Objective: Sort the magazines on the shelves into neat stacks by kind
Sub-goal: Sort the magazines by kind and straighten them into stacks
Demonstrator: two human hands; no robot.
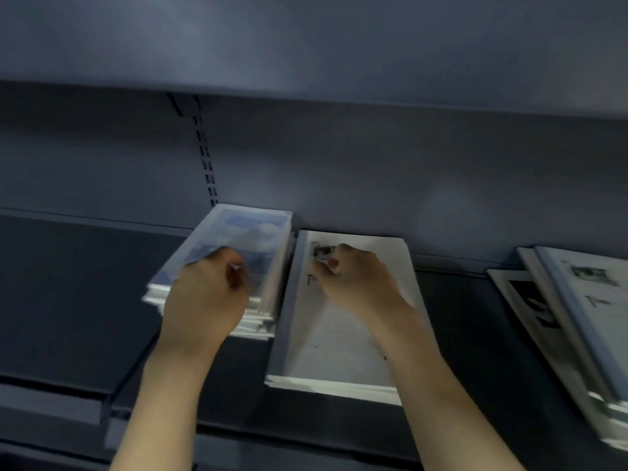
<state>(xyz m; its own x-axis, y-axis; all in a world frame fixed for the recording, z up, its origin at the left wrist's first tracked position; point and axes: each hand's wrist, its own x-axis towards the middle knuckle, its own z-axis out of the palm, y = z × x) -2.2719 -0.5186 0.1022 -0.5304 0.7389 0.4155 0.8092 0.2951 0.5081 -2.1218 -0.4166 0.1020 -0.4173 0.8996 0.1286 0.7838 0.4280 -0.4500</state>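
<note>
A stack of blue-covered magazines (251, 232) lies on the dark shelf (68, 300), slightly fanned at its near end. My left hand (204, 297) rests on top of it with fingers curled over the cover. Just to the right lies a white-covered magazine stack (339, 348), long side running away from me. My right hand (356, 283) sits on its far half with fingers bent over the cover; whether they pinch a page I cannot tell. The frame is blurred.
A third, untidy pile of white and black-and-white magazines (577, 317) lies at the right edge of the shelf. Another shelf (306, 45) hangs close overhead. A slotted upright (205, 154) runs down the back wall.
</note>
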